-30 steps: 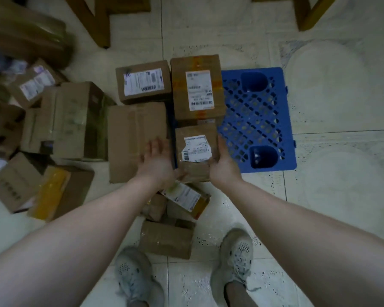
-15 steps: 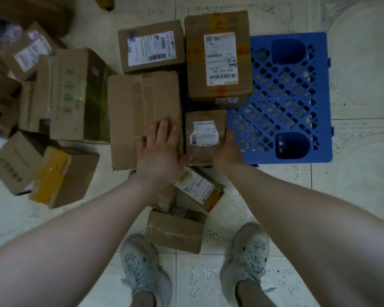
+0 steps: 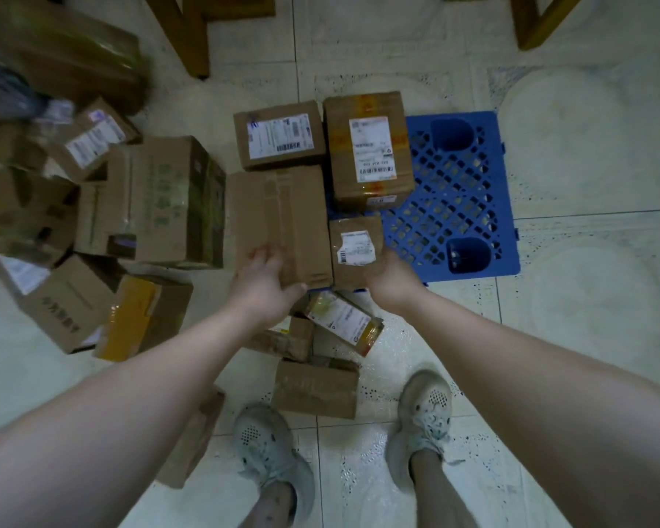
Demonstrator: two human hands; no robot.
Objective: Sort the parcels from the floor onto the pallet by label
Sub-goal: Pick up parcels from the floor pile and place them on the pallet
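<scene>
A blue plastic pallet (image 3: 458, 192) lies on the tiled floor. On its left part stand a tall box with yellow tape and a white label (image 3: 368, 150) and a small labelled parcel (image 3: 355, 249). My right hand (image 3: 391, 280) holds the small parcel at its near right corner, with the fingers hidden behind it. A plain brown box (image 3: 279, 222) and a labelled box (image 3: 279, 139) sit just left of them. My left hand (image 3: 263, 283) grips the plain box's near edge, fingers curled over its top and thumb at its corner.
Several loose cardboard parcels crowd the floor at left (image 3: 149, 200). A yellow-taped parcel (image 3: 343, 322) and a brown box (image 3: 315, 386) lie between the pallet and my shoes (image 3: 420, 424). Wooden furniture legs (image 3: 191, 32) stand at the far side.
My left hand left the small labelled parcel and moved left onto the plain brown box, curling over its near edge. My right hand stays on the small parcel, which now rests lower.
</scene>
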